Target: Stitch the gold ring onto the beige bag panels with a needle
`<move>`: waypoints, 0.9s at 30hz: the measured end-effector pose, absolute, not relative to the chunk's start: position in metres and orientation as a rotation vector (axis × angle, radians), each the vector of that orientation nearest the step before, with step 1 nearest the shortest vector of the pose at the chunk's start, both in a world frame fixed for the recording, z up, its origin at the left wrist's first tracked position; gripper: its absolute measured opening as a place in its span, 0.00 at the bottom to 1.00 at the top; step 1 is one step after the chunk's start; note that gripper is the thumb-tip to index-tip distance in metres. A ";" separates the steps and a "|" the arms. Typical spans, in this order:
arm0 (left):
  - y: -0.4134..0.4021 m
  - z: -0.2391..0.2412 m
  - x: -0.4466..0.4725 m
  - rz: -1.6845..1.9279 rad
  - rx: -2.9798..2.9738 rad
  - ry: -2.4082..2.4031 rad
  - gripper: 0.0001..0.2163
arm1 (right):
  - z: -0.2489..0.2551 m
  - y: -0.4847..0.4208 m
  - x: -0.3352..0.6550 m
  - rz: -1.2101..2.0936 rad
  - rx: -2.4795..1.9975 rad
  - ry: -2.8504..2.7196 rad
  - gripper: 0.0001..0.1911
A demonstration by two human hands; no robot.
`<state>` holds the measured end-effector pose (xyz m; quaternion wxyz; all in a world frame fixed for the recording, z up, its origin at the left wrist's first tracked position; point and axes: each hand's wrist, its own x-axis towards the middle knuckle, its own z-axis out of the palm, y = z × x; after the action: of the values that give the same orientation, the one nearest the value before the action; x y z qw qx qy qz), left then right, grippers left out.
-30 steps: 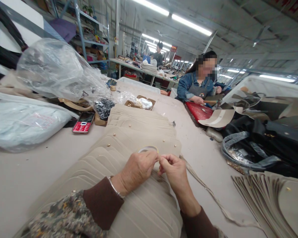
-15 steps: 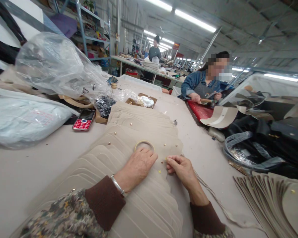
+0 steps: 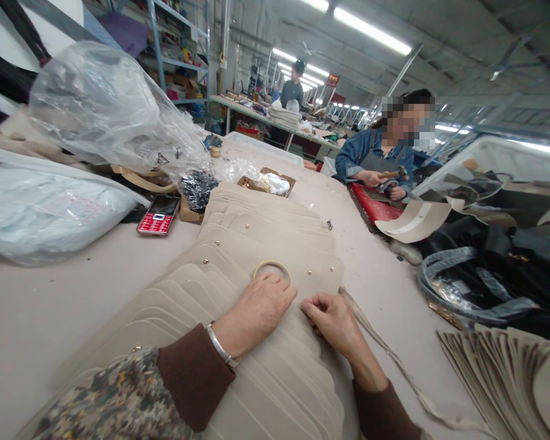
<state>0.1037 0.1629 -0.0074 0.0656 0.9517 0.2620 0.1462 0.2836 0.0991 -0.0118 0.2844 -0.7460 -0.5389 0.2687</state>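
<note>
Overlapping beige panels (image 3: 238,287) with rounded edges lie fanned across the table in front of me. Small gold studs (image 3: 310,273) stick up from several of them. My left hand (image 3: 259,308) rests on the panels, its fingers curled over the near side of a thin yellow-edged tape roll (image 3: 273,264). Just right of it, my right hand (image 3: 332,318) has thumb and forefinger pinched together at the panel surface. Whatever is between those fingertips is hidden.
A red keypad phone (image 3: 158,215) and bulging plastic bags (image 3: 50,201) lie left. Beyond the panels sits a small box of metal parts (image 3: 277,183). At right are a beige strap (image 3: 394,360), black bags (image 3: 495,263) and stacked panels (image 3: 490,360). A co-worker (image 3: 376,153) works over a red board (image 3: 376,208).
My right hand has moved slightly left and down, over the spot where a stud and a yellow bit showed. My left hand stays on the tape roll. The view has shifted slightly.
</note>
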 end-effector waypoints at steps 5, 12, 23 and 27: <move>0.161 -0.003 0.102 0.439 2.854 0.795 0.03 | -0.007 0.100 0.277 0.485 -2.059 -1.615 0.11; 0.161 0.003 0.102 0.379 2.843 0.811 0.04 | -0.011 0.094 0.279 0.552 -2.063 -1.443 0.11; 0.162 0.001 0.101 0.411 2.844 0.790 0.04 | -0.017 0.085 0.276 0.379 -2.036 -1.560 0.11; 0.163 0.000 0.102 0.408 2.846 0.788 0.05 | -0.018 0.089 0.268 0.281 -2.061 -1.569 0.11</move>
<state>0.1016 0.1629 0.0004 0.0804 0.9516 0.2634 0.1364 0.2683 0.0891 -0.0179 0.2648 -0.7627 -0.5807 0.1042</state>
